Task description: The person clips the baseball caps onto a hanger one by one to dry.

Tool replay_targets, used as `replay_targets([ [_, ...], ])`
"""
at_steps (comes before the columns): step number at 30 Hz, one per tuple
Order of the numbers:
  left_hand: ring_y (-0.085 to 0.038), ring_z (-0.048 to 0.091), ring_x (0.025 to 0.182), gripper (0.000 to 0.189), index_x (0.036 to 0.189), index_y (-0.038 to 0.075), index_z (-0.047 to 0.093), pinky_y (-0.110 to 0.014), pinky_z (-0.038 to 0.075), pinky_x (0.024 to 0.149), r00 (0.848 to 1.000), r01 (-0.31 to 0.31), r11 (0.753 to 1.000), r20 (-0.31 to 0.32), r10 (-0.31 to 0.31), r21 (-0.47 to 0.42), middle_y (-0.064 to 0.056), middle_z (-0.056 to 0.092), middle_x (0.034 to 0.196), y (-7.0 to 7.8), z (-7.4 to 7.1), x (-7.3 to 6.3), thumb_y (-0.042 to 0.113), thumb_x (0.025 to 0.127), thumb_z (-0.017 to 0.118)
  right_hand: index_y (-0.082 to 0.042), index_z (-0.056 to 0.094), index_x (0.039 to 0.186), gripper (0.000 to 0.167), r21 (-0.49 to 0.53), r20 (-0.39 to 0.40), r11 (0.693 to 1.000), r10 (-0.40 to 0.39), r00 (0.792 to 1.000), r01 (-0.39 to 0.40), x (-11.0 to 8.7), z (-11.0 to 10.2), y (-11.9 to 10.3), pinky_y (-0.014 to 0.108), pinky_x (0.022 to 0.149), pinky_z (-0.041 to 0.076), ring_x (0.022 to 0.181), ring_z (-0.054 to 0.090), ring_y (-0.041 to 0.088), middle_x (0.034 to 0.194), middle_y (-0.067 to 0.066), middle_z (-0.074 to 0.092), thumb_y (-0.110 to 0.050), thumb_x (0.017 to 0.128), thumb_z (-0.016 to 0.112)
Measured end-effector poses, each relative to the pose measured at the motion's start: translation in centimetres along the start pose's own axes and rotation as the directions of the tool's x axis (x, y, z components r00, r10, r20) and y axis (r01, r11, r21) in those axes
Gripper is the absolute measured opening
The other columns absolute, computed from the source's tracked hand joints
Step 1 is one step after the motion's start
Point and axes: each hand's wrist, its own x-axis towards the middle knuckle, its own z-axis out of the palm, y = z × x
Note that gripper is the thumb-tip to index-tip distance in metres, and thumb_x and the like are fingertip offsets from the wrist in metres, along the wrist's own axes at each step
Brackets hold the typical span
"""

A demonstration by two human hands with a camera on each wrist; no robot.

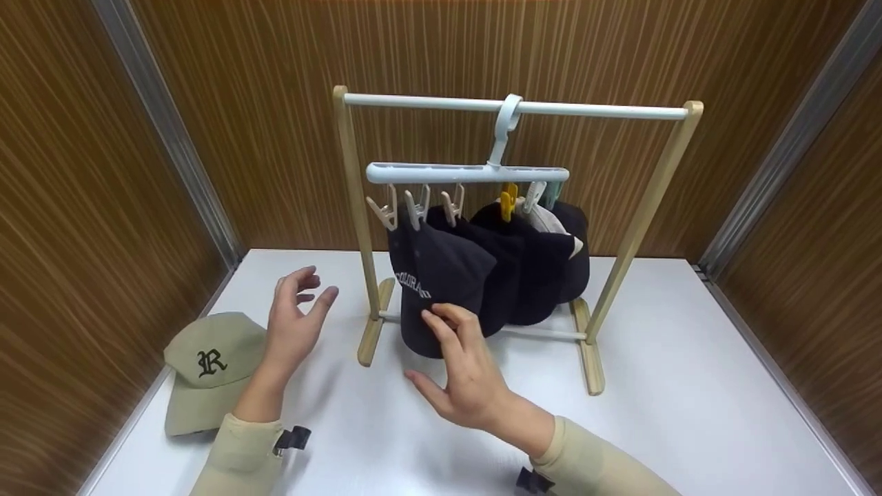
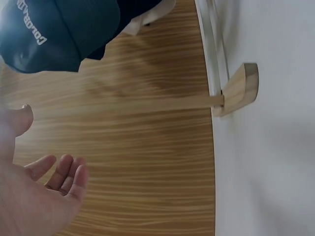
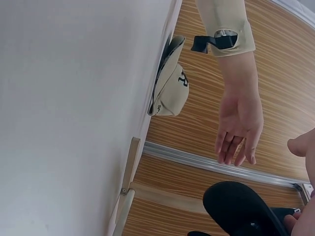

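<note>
My left hand (image 1: pixel 293 324) hovers over the table left of the rack, fingers loosely bent, thumb apart, holding nothing. The left wrist view shows the same hand with its palm turned up. My right hand (image 1: pixel 468 375) is at the front of a dark cap (image 1: pixel 448 269) with white "COLORADO" lettering, its fingertips against the cap near the brim and its thumb spread away below. That cap hangs brim down from pale clips (image 1: pixel 417 208) on a light-blue clip hanger (image 1: pixel 441 173). A khaki cap (image 1: pixel 220 344) with a black letter R lies on the table beside my left forearm.
Several more dark caps (image 1: pixel 544 275) hang behind, under yellow, white and green clips. The hanger hooks over the white bar (image 1: pixel 427 102) of a wooden rack (image 1: pixel 644 220) standing on the white table (image 1: pixel 689 386). Wood-grain panels (image 1: pixel 275 55) enclose the back and sides.
</note>
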Motion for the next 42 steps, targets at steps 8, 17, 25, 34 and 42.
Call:
replay_targets([
  [8,-0.035,0.053,0.139,0.06,0.159,-0.002,0.047,-0.052,0.042,0.12,0.998,0.052,0.997,-0.026,-0.05,0.056,-0.02,0.054,0.146,-0.5,-1.8,0.3,0.029,0.112,0.071,0.006,0.049,0.157,0.084,0.024,0.046,0.999,0.046,0.998,-0.047,0.8,1.4,-0.5,0.049,0.115,0.048,0.14,0.05,0.039,0.152,0.028,0.048,-0.027,0.092,0.091],
  [17,-0.039,0.051,0.141,0.066,0.161,-0.002,0.045,-0.055,0.039,0.123,0.992,0.121,0.985,-0.054,-0.115,0.121,-0.023,0.05,0.15,-0.9,-4.8,0.6,0.037,0.113,0.067,0.008,0.048,0.156,0.084,0.033,0.086,0.998,0.058,0.995,-0.061,1.3,3.1,-1.0,0.048,0.115,0.05,0.141,0.053,0.037,0.153,0.026,0.048,-0.027,0.093,0.091],
  [25,-0.045,0.045,0.149,0.079,0.167,0.002,0.04,-0.062,0.04,0.122,0.977,0.209,0.964,-0.068,-0.2,0.164,-0.025,0.043,0.159,-2.1,-7.5,0.7,0.052,0.111,0.064,0.006,0.045,0.158,0.081,0.079,0.161,0.993,0.075,0.984,-0.089,1.9,5.3,-1.2,0.045,0.118,0.048,0.141,0.054,0.034,0.152,0.025,0.049,-0.031,0.099,0.086],
  [34,-0.049,0.041,0.151,0.083,0.167,-0.002,0.037,-0.065,0.037,0.124,0.964,0.264,0.938,-0.081,-0.252,0.224,-0.03,0.04,0.16,-3.6,-10.6,1.0,0.055,0.111,0.062,0.007,0.045,0.156,0.078,0.137,0.254,0.978,0.118,0.96,-0.157,2.7,7.2,-1.1,0.043,0.116,0.049,0.137,0.055,0.032,0.151,0.023,0.05,-0.03,0.101,0.086],
  [42,-0.051,0.041,0.151,0.086,0.167,-0.006,0.036,-0.069,0.037,0.121,0.952,0.305,0.905,-0.098,-0.289,0.298,-0.033,0.038,0.16,-4.7,-12.4,1.0,0.056,0.112,0.059,0.002,0.045,0.16,0.081,0.157,0.371,0.952,0.192,0.909,-0.265,3.8,8.8,-1.2,0.042,0.116,0.049,0.14,0.056,0.031,0.156,0.02,0.049,-0.044,0.103,0.081],
])
